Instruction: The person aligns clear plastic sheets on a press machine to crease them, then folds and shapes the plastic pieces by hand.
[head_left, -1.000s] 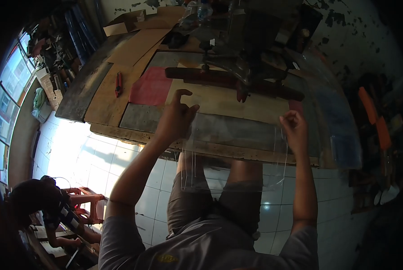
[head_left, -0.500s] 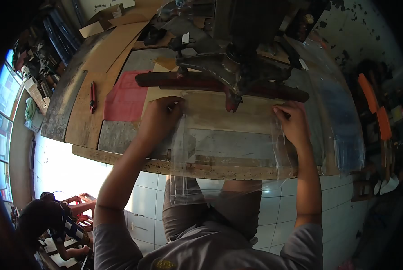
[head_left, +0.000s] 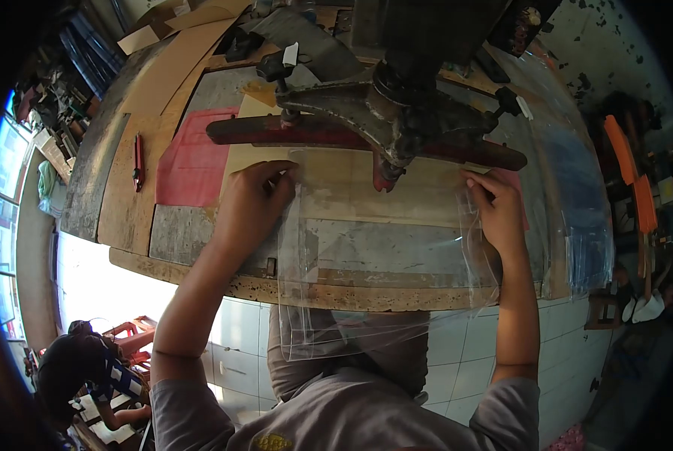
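A clear plastic sheet point(head_left: 381, 259) is stretched between my two hands, its lower part hanging over the table's front edge. My left hand point(head_left: 258, 197) pinches its upper left corner, over a cream-coloured strip point(head_left: 336, 199). At the upper right corner, my right hand point(head_left: 493, 203) pinches the sheet between thumb and forefinger. Just beyond the sheet's far edge is the long dark red bar point(head_left: 329, 135) of a press, which hangs from a black metal bracket point(head_left: 389, 113). Red material point(head_left: 194, 158) lies left of my left hand.
A red cutter point(head_left: 138, 161) lies on the table's left part, near cardboard point(head_left: 179, 64). Stacked clear plastic point(head_left: 586, 225) is at the right edge. Another person point(head_left: 77, 376) is low at the left, and part of a person point(head_left: 644, 304) shows at the far right.
My hands and the plastic sheet have moved forward over the table to the press bar. My left fingers, more spread a second ago, have closed on the sheet. The view has shifted too.
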A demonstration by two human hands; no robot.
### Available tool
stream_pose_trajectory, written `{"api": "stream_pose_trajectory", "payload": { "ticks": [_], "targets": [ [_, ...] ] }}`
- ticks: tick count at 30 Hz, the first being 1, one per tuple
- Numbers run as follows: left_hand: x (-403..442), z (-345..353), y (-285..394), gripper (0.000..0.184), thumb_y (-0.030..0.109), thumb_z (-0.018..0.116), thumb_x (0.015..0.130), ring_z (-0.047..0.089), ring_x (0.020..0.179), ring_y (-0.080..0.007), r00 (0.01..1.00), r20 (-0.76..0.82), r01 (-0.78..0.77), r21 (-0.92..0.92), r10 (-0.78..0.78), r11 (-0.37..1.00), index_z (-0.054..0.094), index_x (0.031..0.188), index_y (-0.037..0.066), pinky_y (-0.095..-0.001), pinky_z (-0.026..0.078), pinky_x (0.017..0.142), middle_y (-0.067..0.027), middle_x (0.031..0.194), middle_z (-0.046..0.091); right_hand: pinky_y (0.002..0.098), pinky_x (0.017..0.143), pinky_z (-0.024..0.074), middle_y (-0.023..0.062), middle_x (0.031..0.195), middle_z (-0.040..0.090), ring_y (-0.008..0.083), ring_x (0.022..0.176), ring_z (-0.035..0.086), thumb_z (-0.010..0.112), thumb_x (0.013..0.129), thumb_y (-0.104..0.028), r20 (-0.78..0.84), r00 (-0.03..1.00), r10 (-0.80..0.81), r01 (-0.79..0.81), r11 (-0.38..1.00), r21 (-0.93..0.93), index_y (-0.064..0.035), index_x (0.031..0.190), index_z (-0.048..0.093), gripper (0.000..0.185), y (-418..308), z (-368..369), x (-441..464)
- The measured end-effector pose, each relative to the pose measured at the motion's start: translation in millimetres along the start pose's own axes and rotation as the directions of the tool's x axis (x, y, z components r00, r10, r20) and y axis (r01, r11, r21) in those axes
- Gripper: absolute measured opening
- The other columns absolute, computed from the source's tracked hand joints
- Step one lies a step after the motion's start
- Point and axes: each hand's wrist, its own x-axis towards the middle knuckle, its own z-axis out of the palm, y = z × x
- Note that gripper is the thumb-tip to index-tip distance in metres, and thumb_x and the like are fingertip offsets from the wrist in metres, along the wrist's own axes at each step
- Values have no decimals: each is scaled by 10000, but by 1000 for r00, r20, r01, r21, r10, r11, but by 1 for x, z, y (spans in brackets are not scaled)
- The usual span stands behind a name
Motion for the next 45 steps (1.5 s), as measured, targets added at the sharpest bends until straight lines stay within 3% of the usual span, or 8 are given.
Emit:
{"api": "stream_pose_trajectory", "payload": {
  "ticks": [6, 13, 22, 25, 31, 34, 37, 45],
  "targets": [
    [0, -1, 0, 231, 136, 670, 950, 695, 709, -178, 1000, 1, -8, 5, 8, 1000, 731, 1127, 0, -334, 545, 686, -130, 829, 739, 319, 815, 517, 144, 1048, 725, 243, 947, 710, 647, 975, -49, 22, 1000, 10, -10, 1000, -7, -25, 1163, 747, 215, -3, -3, 1],
    [0, -2, 2, 258, 197, 689, 938, 683, 679, -204, 999, -22, -33, 34, 34, 999, 750, 1117, 22, -345, 541, 675, -174, 822, 724, 336, 909, 520, 159, 1121, 733, 274, 1053, 714, 655, 969, -48, 17, 1000, -19, 20, 998, -58, -23, 1164, 745, 216, 1, -2, 3],
    [1, -1, -2, 246, 154, 682, 914, 701, 725, -227, 995, -49, -91, 36, 92, 995, 750, 1109, 20, -354, 550, 698, -165, 853, 729, 313, 935, 494, 128, 1089, 748, 202, 1024, 690, 640, 998, -73, 41, 996, 82, -81, 996, -25, -23, 1187, 744, 221, -4, 0, 0],
    [2, -1, -2, 240, 92, 670, 877, 714, 749, -351, 989, -66, -134, -17, 132, 991, 741, 1084, -7, -421, 556, 713, -221, 910, 733, 323, 908, 500, 127, 1064, 739, 228, 1005, 695, 651, 985, -70, 19, 999, 39, -39, 999, -16, -33, 1171, 750, 214, 0, 1, 1],
    [3, 0, -2, 234, 92, 668, 871, 710, 758, -371, 991, -73, -114, -5, 114, 993, 750, 1075, 9, -428, 554, 712, -218, 893, 732, 313, 935, 492, 128, 1085, 752, 206, 1022, 691, 649, 991, -72, 33, 998, 47, -45, 998, -49, -14, 1178, 742, 217, -1, -2, 2],
    [2, 0, -5, 228, 122, 678, 909, 702, 723, -248, 992, -50, -114, 39, 116, 993, 745, 1102, 20, -368, 550, 704, -174, 865, 731, 312, 938, 491, 131, 1092, 754, 206, 1026, 691, 659, 985, -75, 18, 1000, 10, -9, 998, -67, -15, 1179, 742, 219, 0, -2, 1],
    [1, 1, -5, 226, 133, 682, 909, 702, 728, -276, 988, -80, -130, 24, 132, 991, 746, 1096, 23, -380, 549, 712, -180, 864, 729, 334, 852, 514, 161, 1072, 750, 256, 979, 718, 640, 996, -101, 1, 1000, -11, 11, 998, -66, -33, 1174, 745, 218, 0, 0, -1],
    [-11, -2, -8, 235, 166, 689, 914, 705, 766, -317, 963, -99, -242, 106, 252, 964, 744, 1096, 29, -406, 551, 722, -184, 842, 717, 343, 860, 518, 161, 1065, 749, 266, 984, 718, 598, 1031, -143, 20, 997, 70, -69, 995, -66, -23, 1185, 723, 232, -10, -13, -17]
  ]
}}
